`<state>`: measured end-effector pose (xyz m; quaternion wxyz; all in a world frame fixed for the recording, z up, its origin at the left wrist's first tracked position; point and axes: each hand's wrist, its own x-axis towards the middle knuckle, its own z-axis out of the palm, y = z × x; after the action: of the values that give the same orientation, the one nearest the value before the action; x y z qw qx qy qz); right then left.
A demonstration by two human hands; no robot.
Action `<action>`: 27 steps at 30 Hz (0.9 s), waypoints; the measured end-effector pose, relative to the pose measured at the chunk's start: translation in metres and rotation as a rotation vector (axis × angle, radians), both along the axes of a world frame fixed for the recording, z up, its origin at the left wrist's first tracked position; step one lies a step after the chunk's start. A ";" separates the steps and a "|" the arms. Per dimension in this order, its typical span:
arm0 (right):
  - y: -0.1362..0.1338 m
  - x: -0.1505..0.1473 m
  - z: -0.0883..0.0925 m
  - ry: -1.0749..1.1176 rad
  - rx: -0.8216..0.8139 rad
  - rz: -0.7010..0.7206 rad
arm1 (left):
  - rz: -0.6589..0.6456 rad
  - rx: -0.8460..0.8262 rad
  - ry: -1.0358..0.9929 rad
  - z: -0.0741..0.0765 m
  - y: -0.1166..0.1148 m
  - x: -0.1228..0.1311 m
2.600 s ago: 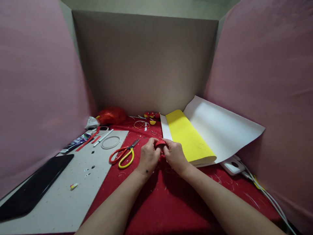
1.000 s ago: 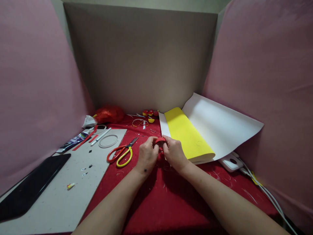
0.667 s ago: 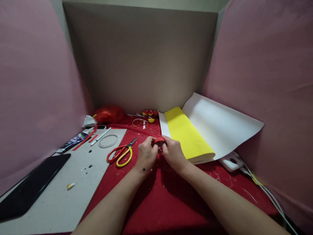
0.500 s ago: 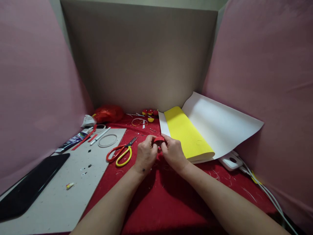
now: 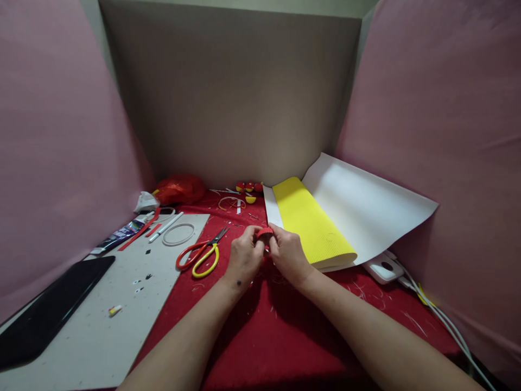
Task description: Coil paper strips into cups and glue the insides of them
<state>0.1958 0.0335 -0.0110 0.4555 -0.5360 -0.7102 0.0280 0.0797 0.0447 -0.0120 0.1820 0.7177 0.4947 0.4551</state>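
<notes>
Between my two hands is a small curved piece of red corrugated paper [image 5: 265,231], its ridged edge facing up. The fingers of my left hand [image 5: 246,252] are closed on its left side. My right hand [image 5: 288,251] pinches it from the right, and both thumbs meet near its underside, where the fingers hide part of it. Left of my left hand lie scissors [image 5: 202,255] with one red and one yellow handle, their blades slightly apart. A sheet of yellow corrugated paper [image 5: 311,222] lies just beyond my right hand.
Small red-and-yellow balls [image 5: 249,187] sit at the back by the grey panel [image 5: 232,98]. A grey board [image 5: 101,342] on the left carries a black tray-like slab [image 5: 52,309], a tube [image 5: 122,234] and a pen [image 5: 166,227]. White paper [image 5: 366,206] and a white device with cables [image 5: 382,270] are at right.
Both hands stay in nearly the same place around the red piece. The left hand's fingers have shifted very slightly; the surrounding things have not moved.
</notes>
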 end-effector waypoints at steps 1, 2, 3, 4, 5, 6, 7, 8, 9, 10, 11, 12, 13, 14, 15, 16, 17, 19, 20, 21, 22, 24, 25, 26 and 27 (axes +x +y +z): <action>0.000 0.000 0.000 -0.003 0.001 -0.003 | 0.008 0.008 0.015 0.000 0.000 0.000; 0.000 0.000 0.000 -0.003 0.005 -0.003 | 0.016 0.017 0.030 0.000 0.000 0.000; 0.000 0.000 0.000 -0.002 0.007 0.002 | 0.023 0.025 0.041 0.000 0.000 0.000; 0.000 0.000 -0.001 0.000 0.005 0.007 | 0.025 0.031 0.050 0.000 -0.001 0.000; 0.000 0.000 -0.001 0.002 -0.001 0.010 | 0.021 0.033 0.056 0.000 -0.001 0.000; 0.000 0.000 -0.001 0.003 -0.009 0.009 | 0.016 0.033 0.061 0.000 -0.001 0.000; 0.000 -0.001 -0.001 0.001 -0.017 0.004 | 0.011 0.032 0.067 0.000 -0.001 0.000; 0.000 -0.001 -0.001 -0.004 -0.025 -0.002 | 0.009 0.032 0.075 0.000 -0.001 0.000; 0.000 -0.001 -0.001 -0.011 -0.029 -0.010 | 0.012 0.034 0.086 -0.001 -0.001 0.001; 0.000 -0.001 -0.001 -0.018 -0.029 -0.016 | 0.019 0.039 0.099 -0.001 -0.001 0.001; 0.000 -0.001 -0.001 -0.023 -0.028 -0.018 | 0.029 0.047 0.111 -0.002 0.000 0.001; 0.000 -0.001 -0.001 -0.026 -0.029 -0.017 | 0.036 0.056 0.122 -0.002 0.000 0.001; -0.001 -0.001 -0.001 -0.026 -0.031 -0.015 | 0.041 0.065 0.132 -0.003 0.001 0.001; -0.001 -0.001 0.000 -0.025 -0.034 -0.014 | 0.043 0.070 0.140 -0.003 0.001 0.001; -0.001 -0.001 0.000 -0.021 -0.038 -0.014 | 0.043 0.073 0.144 -0.003 0.001 0.001; -0.001 -0.001 0.000 -0.018 -0.042 -0.015 | 0.042 0.073 0.147 -0.003 0.001 0.001; -0.001 -0.001 0.000 -0.016 -0.044 -0.019 | 0.042 0.070 0.149 -0.004 0.001 0.001; -0.001 -0.001 -0.001 -0.018 -0.048 -0.026 | 0.044 0.066 0.153 -0.004 0.001 0.001; -0.001 -0.001 -0.001 -0.022 -0.049 -0.027 | 0.046 0.068 0.157 -0.005 0.001 0.001; -0.001 -0.002 -0.001 -0.026 -0.051 -0.025 | 0.047 0.073 0.160 -0.005 0.002 0.001; -0.001 -0.002 -0.001 -0.029 -0.050 -0.022 | 0.047 0.081 0.161 -0.005 0.002 0.001; -0.002 -0.003 0.000 -0.017 -0.051 -0.011 | 0.046 0.093 0.154 -0.005 0.001 0.001; -0.002 -0.003 0.001 -0.002 -0.056 -0.003 | 0.045 0.095 0.147 -0.004 0.001 0.001; -0.002 -0.002 0.001 0.013 -0.063 0.005 | 0.046 0.094 0.139 -0.004 0.001 0.001; -0.003 -0.002 0.001 0.025 -0.070 0.011 | 0.047 0.090 0.133 -0.003 0.000 0.001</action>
<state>0.1936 0.0310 -0.0095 0.4450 -0.5473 -0.7061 0.0619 0.0804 0.0448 -0.0153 0.1055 0.7419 0.5012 0.4326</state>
